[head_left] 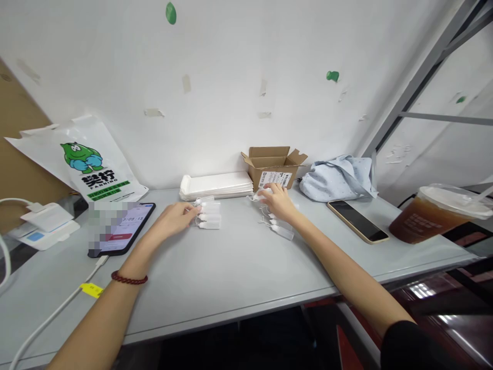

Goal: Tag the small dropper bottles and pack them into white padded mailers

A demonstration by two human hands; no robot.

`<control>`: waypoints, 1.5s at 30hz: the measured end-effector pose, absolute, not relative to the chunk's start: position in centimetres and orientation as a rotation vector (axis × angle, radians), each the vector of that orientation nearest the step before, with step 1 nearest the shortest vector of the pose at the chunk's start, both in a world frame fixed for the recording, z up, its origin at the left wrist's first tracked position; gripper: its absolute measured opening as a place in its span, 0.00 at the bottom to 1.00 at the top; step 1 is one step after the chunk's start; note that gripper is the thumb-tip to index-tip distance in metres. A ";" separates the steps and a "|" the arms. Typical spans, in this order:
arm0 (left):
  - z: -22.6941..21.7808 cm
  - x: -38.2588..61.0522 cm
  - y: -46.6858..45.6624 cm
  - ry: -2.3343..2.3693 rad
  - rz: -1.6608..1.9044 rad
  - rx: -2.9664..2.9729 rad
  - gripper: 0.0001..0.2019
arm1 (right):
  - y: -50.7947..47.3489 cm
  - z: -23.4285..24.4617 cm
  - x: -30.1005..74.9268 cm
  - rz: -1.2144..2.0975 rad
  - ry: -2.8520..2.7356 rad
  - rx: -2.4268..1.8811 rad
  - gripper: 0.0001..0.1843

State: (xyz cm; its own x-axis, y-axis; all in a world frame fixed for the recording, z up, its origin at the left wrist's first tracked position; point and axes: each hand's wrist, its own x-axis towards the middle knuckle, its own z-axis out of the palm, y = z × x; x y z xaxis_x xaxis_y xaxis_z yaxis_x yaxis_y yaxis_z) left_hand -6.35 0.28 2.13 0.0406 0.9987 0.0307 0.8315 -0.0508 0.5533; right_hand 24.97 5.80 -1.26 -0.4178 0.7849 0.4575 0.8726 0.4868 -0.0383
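Observation:
Small translucent white plastic bottles with thin nozzles and looped caps lie in two groups on the grey table. Beside the left row, my left hand is closed, thumb and fingertips pinched at the nozzle end of one bottle. Another bottle lies nearest me in that row. My right hand reaches over the right group, its fingers curled round a small white bottle just in front of the cardboard box. Below the hand, several bottles lie slanted, with one bottle nearest me. The hand and forearm partly hide this group.
Behind stand a stack of white envelopes and an open cardboard box. On the left are a lit phone, its cable, and a white bag. A dark phone, blue cloth bag and drink cup occupy the right.

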 end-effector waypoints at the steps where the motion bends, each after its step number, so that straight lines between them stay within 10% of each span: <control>1: 2.2 -6.0 0.1 1.909 0.644 1.986 0.18 | 5.7 -1.0 24.9 -0.237 -2.293 -1.345 0.12; 19: 0.7 0.9 -2.8 1.331 0.939 2.011 0.15 | -1.4 2.2 20.0 0.893 -1.895 -0.997 0.14; 45: 1.9 1.3 -3.1 1.002 0.930 1.561 0.15 | -1.3 1.9 20.2 0.989 -1.933 -0.942 0.16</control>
